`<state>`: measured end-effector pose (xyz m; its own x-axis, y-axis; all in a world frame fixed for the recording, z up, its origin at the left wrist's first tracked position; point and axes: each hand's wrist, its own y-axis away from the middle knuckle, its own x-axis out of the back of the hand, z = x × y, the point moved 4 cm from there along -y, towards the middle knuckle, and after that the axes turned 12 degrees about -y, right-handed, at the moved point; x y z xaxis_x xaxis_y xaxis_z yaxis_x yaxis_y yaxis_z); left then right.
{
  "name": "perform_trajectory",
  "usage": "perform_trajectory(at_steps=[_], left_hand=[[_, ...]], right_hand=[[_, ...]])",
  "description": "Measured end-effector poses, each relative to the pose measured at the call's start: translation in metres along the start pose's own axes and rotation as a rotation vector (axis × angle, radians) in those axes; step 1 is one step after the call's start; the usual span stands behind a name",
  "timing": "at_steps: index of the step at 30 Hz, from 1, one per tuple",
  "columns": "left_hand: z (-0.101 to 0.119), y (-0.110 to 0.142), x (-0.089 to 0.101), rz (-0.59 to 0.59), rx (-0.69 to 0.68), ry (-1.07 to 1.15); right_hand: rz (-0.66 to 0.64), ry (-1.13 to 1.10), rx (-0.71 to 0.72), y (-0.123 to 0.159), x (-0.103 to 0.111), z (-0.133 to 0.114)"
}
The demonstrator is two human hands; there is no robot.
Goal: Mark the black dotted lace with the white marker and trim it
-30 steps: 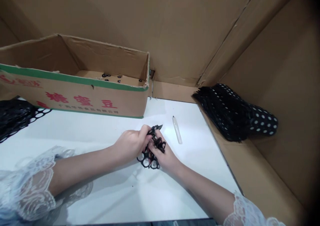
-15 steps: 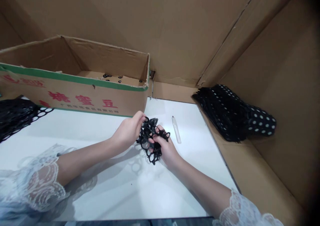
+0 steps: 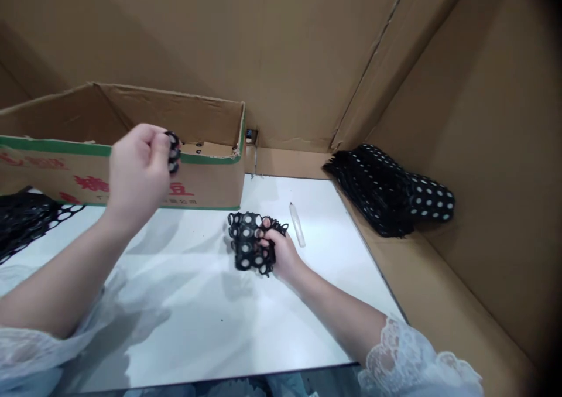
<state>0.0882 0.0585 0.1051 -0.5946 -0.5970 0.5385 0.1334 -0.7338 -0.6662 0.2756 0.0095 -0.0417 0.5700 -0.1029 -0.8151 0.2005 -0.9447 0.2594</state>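
My left hand [image 3: 139, 166] is raised in front of the cardboard box [image 3: 211, 181], closed on a small strip of black pieces with round holes [image 3: 172, 151]. Over the white tabletop, my right hand [image 3: 283, 250] grips a bunched black sheet full of round holes [image 3: 247, 239], its free part spreading out to the left of the fingers. Just beyond that hand lies a slim clear-handled tool [image 3: 297, 223] with a dark tip. Part of the sheet is hidden inside my right fist.
The open box holds a few small black rings [image 3: 199, 145]. A heap of black holed netting [image 3: 26, 215] lies at the left. Black holed sheets [image 3: 386, 189] are stacked against the cardboard wall on the right. Cardboard walls [image 3: 281, 63] enclose the back and right of the table.
My left hand has pulled away from the bunched sheet, moving left and up with a small strip. The sheet in my right hand has spread flatter. The view has shifted slightly.
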Motion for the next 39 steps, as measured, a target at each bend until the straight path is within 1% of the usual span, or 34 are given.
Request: perform_trajectory(at_steps=[1, 3, 5, 6, 7, 9, 11, 12, 13, 14, 15, 16, 17, 18, 19, 20, 21, 22, 24, 26, 28, 29, 30, 31, 32, 33, 34, 35, 36, 37, 38, 39], left_hand=[[0.006, -0.007, 0.008, 0.029, -0.083, -0.125], [0.014, -0.022, 0.016, 0.082, -0.219, -0.388], [0.011, -0.043, 0.019, 0.154, -0.251, -0.579], [0.005, -0.056, 0.018, 0.166, -0.224, -0.656], [-0.004, -0.07, 0.015, 0.135, -0.198, -0.735], [-0.024, -0.093, 0.009, 0.009, -0.149, -0.874], [-0.038, -0.104, 0.007, -0.118, -0.111, -0.933], [-0.04, -0.103, 0.008, -0.136, -0.117, -0.934], [-0.037, -0.097, 0.011, -0.111, -0.139, -0.922], [-0.03, -0.086, 0.013, -0.056, -0.181, -0.899], [-0.021, -0.07, 0.016, 0.018, -0.232, -0.865], [-0.011, -0.051, 0.016, 0.068, -0.273, -0.82], [-0.001, -0.028, 0.012, 0.042, -0.327, -0.763], [0.007, -0.004, 0.003, -0.081, -0.386, -0.693], [0.012, 0.021, -0.01, -0.297, -0.44, -0.635], [0.016, 0.047, -0.023, -0.541, -0.491, -0.578], [0.019, 0.071, -0.035, -0.74, -0.545, -0.506], [0.021, 0.087, -0.042, -0.829, -0.53, -0.434], [0.019, 0.104, -0.051, -0.929, -0.43, -0.287], [0.014, 0.105, -0.053, -0.99, -0.315, -0.133], [0.011, 0.098, -0.05, -1.046, -0.246, -0.015], [0.01, 0.09, -0.045, -1.028, -0.229, 0.002], [0.009, 0.08, -0.037, -0.945, -0.217, -0.022], [0.008, 0.066, -0.027, -0.797, -0.207, -0.086], [0.006, 0.051, -0.014, -0.596, -0.196, -0.177], [0.003, 0.034, 0.002, -0.351, -0.18, -0.291], [0.0, 0.018, 0.017, -0.134, -0.157, -0.399], [-0.003, 0.003, 0.03, 0.035, -0.146, -0.483], [-0.007, -0.013, 0.037, 0.122, -0.178, -0.539], [-0.012, -0.028, 0.042, 0.169, -0.21, -0.579], [-0.018, -0.044, 0.043, 0.191, -0.239, -0.611], [-0.024, -0.058, 0.042, 0.167, -0.256, -0.642]], right_hand=[[-0.034, 0.027, -0.017, 0.0, -0.003, 0.001], [-0.066, 0.097, -0.042, 0.001, -0.005, 0.002], [-0.037, 0.168, -0.021, 0.001, -0.004, 0.0], [-0.01, 0.198, 0.001, 0.001, -0.002, -0.002], [0.013, 0.224, 0.018, 0.001, 0.001, -0.003], [0.024, 0.274, 0.024, 0.0, 0.004, -0.004], [0.01, 0.32, 0.01, -0.001, 0.007, -0.003], [0.007, 0.331, 0.004, -0.001, 0.008, -0.002], [0.01, 0.334, 0.006, -0.001, 0.008, -0.001], [0.02, 0.332, 0.014, -0.001, 0.009, -0.001], [0.035, 0.329, 0.023, 0.0, 0.009, -0.001], [0.05, 0.326, 0.031, 0.001, 0.008, -0.001], [0.062, 0.323, 0.039, 0.003, 0.007, -0.001], [0.067, 0.321, 0.049, 0.004, 0.005, -0.002], [0.062, 0.319, 0.057, 0.006, 0.003, -0.002], [0.048, 0.322, 0.064, 0.007, 0.001, -0.002], [0.028, 0.326, 0.072, 0.008, -0.001, -0.003], [0.007, 0.329, 0.08, 0.009, -0.004, -0.003], [-0.026, 0.326, 0.089, 0.01, -0.007, -0.002], [-0.034, 0.311, 0.083, 0.011, -0.009, -0.002], [-0.026, 0.306, 0.063, 0.011, -0.008, -0.001], [-0.018, 0.312, 0.052, 0.011, -0.008, -0.001], [-0.013, 0.321, 0.041, 0.011, -0.007, -0.001], [-0.012, 0.326, 0.032, 0.01, -0.006, -0.001], [-0.013, 0.325, 0.026, 0.01, -0.005, -0.002], [-0.015, 0.319, 0.022, 0.01, -0.004, -0.002], [-0.02, 0.308, 0.016, 0.009, -0.003, -0.002], [-0.026, 0.296, 0.009, 0.009, -0.003, -0.002], [-0.033, 0.29, 0.005, 0.009, -0.003, -0.002], [-0.042, 0.301, 0.006, 0.009, -0.003, -0.002], [-0.05, 0.328, 0.01, 0.009, -0.004, -0.002], [-0.056, 0.37, 0.022, 0.009, -0.004, -0.003]])
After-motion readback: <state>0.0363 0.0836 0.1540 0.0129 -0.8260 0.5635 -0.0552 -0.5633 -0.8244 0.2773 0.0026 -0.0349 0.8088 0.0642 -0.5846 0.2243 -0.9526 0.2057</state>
